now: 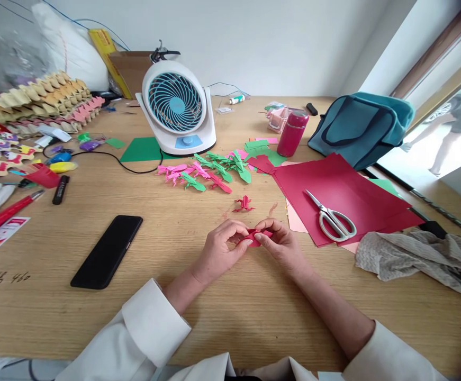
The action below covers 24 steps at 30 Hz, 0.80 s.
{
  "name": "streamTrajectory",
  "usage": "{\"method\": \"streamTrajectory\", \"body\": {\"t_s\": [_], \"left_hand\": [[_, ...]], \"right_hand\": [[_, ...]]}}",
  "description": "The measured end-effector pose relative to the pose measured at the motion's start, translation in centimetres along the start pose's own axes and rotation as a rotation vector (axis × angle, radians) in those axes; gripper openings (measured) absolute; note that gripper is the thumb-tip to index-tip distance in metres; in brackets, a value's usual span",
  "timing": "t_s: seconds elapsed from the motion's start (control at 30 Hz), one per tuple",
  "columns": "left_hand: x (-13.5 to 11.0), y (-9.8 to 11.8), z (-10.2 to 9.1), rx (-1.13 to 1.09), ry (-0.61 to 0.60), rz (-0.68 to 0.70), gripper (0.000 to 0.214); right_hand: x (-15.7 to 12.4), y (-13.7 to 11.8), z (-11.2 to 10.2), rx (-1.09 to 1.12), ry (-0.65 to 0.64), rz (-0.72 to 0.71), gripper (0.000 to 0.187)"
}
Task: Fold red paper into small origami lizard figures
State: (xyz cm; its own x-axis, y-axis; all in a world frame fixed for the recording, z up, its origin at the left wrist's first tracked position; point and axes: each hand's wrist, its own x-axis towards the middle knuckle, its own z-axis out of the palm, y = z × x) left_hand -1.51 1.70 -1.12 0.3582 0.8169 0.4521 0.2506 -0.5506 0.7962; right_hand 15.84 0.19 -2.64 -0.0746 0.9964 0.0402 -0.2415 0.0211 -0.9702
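Observation:
My left hand (219, 248) and my right hand (280, 242) meet over the wooden table (222, 312), both pinching a small folded piece of red paper (255, 236) between the fingertips. A finished red paper figure (244, 203) lies just beyond the hands. Further back is a cluster of pink and green folded paper figures (208, 173). A stack of red paper sheets (345, 196) lies to the right with scissors (332, 217) resting on it.
A black phone (107, 250) lies left of my hands. A white desk fan (177, 108), a red bottle (292, 133) and a teal bag (359, 127) stand at the back. A grey cloth (421, 259) lies right. Pens and craft clutter (27, 159) fill the left edge.

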Motion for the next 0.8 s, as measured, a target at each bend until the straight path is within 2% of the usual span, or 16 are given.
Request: {"method": "streamTrajectory", "body": {"t_s": [0.2,0.47,0.67,0.8], "left_hand": [[-0.2,-0.2,-0.2,0.098,0.022,-0.023,0.008],[-0.2,-0.9,0.2,0.079,0.092,-0.079,0.005],[-0.2,-0.9,0.6,-0.07,-0.063,-0.213,0.007],[-0.3,-0.6,0.7,-0.055,-0.01,-0.209,0.009]], "right_hand": [[0.0,0.9,-0.1,-0.069,-0.034,-0.061,0.018],[-0.3,0.6,-0.3,-0.425,0.03,-0.322,0.009],[-0.5,-0.2,0.1,-0.587,0.003,-0.411,0.011],[-0.5,-0.1,0.0,-0.574,-0.005,-0.399,0.01]]}}
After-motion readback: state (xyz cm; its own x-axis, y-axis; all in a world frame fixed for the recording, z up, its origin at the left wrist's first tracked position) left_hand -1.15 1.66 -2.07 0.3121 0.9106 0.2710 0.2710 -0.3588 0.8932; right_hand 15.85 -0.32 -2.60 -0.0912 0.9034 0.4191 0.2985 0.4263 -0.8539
